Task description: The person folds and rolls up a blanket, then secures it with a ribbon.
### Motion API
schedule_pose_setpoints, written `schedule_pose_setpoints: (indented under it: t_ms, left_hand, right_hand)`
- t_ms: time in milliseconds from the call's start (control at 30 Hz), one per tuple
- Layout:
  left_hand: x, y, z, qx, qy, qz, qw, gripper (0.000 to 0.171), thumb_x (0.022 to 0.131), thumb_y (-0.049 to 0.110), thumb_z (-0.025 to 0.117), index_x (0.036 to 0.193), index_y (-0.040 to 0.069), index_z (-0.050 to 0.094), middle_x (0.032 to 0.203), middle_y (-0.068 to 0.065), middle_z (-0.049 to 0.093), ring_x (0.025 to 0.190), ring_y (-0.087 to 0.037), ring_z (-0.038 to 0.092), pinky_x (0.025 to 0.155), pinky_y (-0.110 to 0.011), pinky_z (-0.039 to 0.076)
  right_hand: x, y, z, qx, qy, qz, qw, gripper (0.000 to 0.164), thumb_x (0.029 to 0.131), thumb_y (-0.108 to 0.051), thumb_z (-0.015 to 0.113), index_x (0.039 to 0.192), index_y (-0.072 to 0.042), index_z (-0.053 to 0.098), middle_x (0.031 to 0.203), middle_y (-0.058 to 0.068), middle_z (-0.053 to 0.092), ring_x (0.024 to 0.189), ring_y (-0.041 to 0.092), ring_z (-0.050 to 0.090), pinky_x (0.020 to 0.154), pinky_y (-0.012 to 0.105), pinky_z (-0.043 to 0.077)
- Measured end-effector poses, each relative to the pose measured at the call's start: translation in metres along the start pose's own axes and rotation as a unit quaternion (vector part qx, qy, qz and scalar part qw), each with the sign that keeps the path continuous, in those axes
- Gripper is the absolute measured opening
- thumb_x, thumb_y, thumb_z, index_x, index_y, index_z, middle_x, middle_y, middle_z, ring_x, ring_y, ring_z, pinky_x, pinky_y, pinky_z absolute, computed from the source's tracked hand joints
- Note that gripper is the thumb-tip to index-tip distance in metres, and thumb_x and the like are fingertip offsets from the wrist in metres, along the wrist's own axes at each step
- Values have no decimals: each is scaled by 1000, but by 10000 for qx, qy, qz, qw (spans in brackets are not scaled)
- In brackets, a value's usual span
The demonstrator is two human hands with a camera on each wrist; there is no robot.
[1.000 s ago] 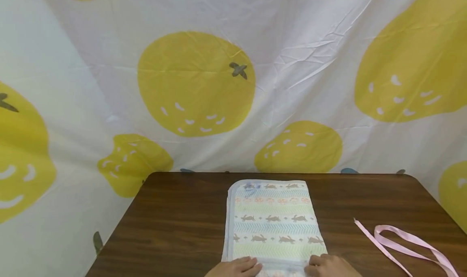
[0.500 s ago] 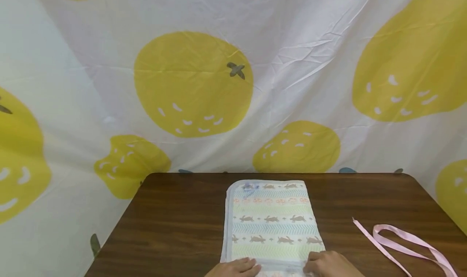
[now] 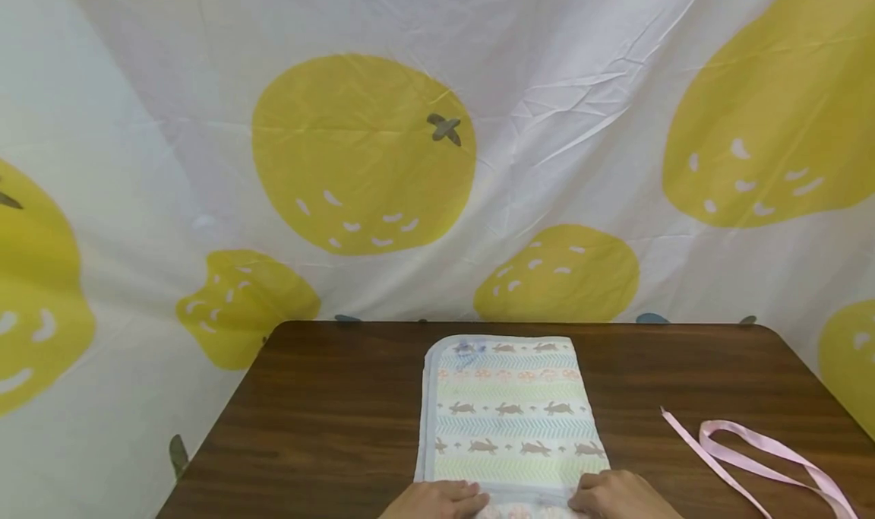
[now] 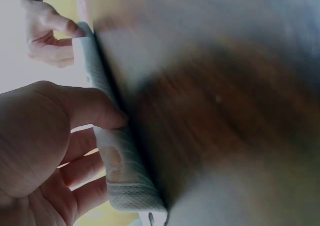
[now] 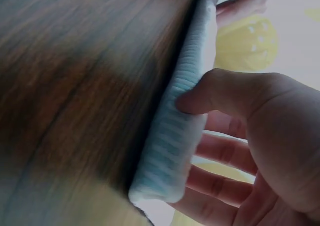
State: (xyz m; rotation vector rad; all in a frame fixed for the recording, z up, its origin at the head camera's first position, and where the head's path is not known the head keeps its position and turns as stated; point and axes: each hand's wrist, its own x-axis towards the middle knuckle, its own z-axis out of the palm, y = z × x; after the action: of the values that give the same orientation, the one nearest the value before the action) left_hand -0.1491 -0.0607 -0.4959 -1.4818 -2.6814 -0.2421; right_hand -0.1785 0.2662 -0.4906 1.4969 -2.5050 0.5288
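Observation:
A folded baby cloth [image 3: 513,420] with rabbits, flowers and zigzag stripes lies flat on the brown table, its grey-trimmed edge along the left. Its near end is turned up into a thick fold, seen in the left wrist view as a padded roll [image 4: 117,161] just above the tabletop. My left hand [image 3: 437,500] grips the left part of that fold, thumb on the near side and fingers over the far side. My right hand [image 3: 622,496] holds the right part the same way; in the right wrist view its thumb [image 5: 200,95] presses the striped roll.
A pink ribbon [image 3: 759,447] lies loosely looped on the table [image 3: 328,420], right of the cloth. Behind the table hangs a white curtain [image 3: 560,17] printed with yellow lemons, with the table's far edge close to it.
The turned-up near end has shifted very slightly away from me, and more of its flower print shows. Both hands keep their grip at nearly the same spots.

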Motion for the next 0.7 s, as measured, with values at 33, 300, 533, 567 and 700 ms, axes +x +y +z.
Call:
schedule_pose_setpoints:
  t_ms: [33,300,533,567,700]
  left_hand:
    - [0,0,0,-8,4,-32,10000,47,100,44,52,129,9,67,123,-7,68,111,-12,66,86,-19,53]
    - [4,1,-2,-96,517,-98,9986,37,98,47,55,110,16,71,97,11,73,76,11,56,67,-6,44]
    - [9,-9,-8,96,304,145,9994,36,96,46,57,112,16,68,94,10,73,75,8,59,65,-5,43]
    - [10,-10,-10,56,250,167,9995,36,97,46,57,114,16,68,96,9,73,78,7,62,67,-5,44]
    - [11,-14,-17,-493,-102,86,9987,36,97,43,58,121,16,67,103,11,72,88,8,62,74,-5,44]
  right_hand:
    - [0,0,0,-34,6,0,10000,33,87,-47,68,81,-15,76,72,-16,62,64,-11,46,52,12,41]
    - [1,-2,-2,-105,-231,113,9996,24,86,-39,70,79,-17,73,68,-22,48,64,-10,36,51,15,35]
    - [5,13,2,-350,61,-498,9981,12,71,-10,76,75,-19,69,66,-18,56,64,-10,42,54,17,35]
    - [6,14,2,-322,85,-553,9979,14,70,-9,76,75,-19,68,66,-18,56,64,-11,42,54,17,35]
    - [6,20,3,25,171,-691,9975,15,70,-6,75,75,-17,65,66,-18,59,63,-15,39,54,11,33]
